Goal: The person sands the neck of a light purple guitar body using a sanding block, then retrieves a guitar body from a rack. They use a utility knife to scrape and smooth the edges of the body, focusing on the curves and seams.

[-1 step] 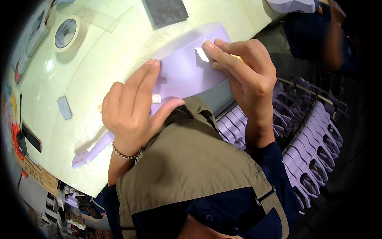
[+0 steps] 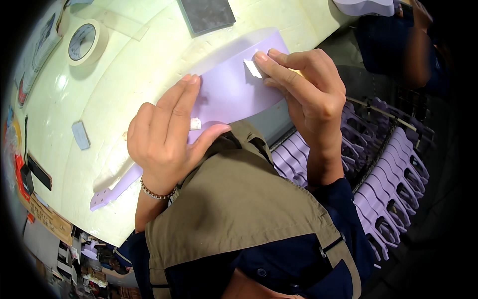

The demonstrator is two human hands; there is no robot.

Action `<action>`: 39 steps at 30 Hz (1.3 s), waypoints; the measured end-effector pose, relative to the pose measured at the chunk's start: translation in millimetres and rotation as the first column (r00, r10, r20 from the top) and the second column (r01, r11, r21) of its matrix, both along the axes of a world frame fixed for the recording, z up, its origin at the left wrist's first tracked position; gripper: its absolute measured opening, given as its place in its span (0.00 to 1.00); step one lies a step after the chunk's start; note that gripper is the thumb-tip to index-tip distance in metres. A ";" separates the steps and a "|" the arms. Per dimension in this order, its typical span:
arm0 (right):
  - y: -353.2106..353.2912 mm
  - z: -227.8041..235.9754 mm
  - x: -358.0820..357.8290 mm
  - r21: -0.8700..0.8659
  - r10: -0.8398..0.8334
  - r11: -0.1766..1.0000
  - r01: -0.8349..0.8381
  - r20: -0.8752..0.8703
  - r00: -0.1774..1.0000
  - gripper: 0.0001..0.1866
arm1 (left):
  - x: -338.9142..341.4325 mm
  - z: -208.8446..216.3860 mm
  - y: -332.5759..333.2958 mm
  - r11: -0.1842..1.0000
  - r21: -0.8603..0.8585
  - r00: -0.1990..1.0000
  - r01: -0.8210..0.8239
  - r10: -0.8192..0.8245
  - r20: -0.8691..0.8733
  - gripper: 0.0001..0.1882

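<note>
A lilac ukulele [image 2: 234,92] lies at a slant across the table edge, its smooth side toward me and its headstock [image 2: 103,198] with small holes at the lower left. My left hand [image 2: 167,132] spans its body, fingers over the far edge and thumb along the near edge. A small white cylinder [image 2: 195,123] shows beside that palm. Toward the body's right end, my right hand [image 2: 303,82] is closed in a pinch on a small shiny white piece [image 2: 253,69], pressed to the lilac surface. What that piece is I cannot make out; a yellowish bit shows behind the fingers.
On the pale table [image 2: 119,70] are a masking tape roll [image 2: 88,43], a grey-blue block [image 2: 80,135], a phone [image 2: 39,171] and a dark flat block [image 2: 206,16]. Racked lilac ukuleles [image 2: 393,189] stand at my right. Another person's arm [image 2: 419,47] shows at the upper right.
</note>
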State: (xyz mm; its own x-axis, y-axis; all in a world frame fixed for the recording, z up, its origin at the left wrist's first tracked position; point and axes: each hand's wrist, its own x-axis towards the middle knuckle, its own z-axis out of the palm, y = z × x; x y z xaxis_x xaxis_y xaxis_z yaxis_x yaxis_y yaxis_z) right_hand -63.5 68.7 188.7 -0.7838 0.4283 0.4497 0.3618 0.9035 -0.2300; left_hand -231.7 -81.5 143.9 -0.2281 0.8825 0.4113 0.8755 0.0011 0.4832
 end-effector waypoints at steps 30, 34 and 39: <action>-10.6 -10.4 58.3 -0.729 -0.332 0.680 -0.084 -0.408 0.851 0.14 | -19.0 -0.7 -55.6 0.986 -0.145 0.995 -0.080 0.087 0.039 0.44; -34.3 -16.3 61.4 -0.805 -0.399 0.581 -0.122 -0.412 0.819 0.14 | -15.4 -24.0 -64.0 0.993 -0.089 0.992 -0.080 0.088 0.094 0.38; -73.5 -24.6 57.2 -0.872 -0.358 0.473 -0.127 -0.322 0.876 0.11 | 19.6 -18.2 -42.1 0.985 -0.106 0.968 -0.139 0.158 0.196 0.37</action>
State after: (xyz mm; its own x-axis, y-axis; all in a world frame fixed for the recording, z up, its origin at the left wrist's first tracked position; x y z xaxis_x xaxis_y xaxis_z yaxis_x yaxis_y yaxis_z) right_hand -6.3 -4.8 164.0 -0.5321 0.8454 0.0454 0.0954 0.1131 -0.9890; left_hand -212.1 -123.6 125.7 -0.4298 0.8639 0.2626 0.7460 0.1759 0.6423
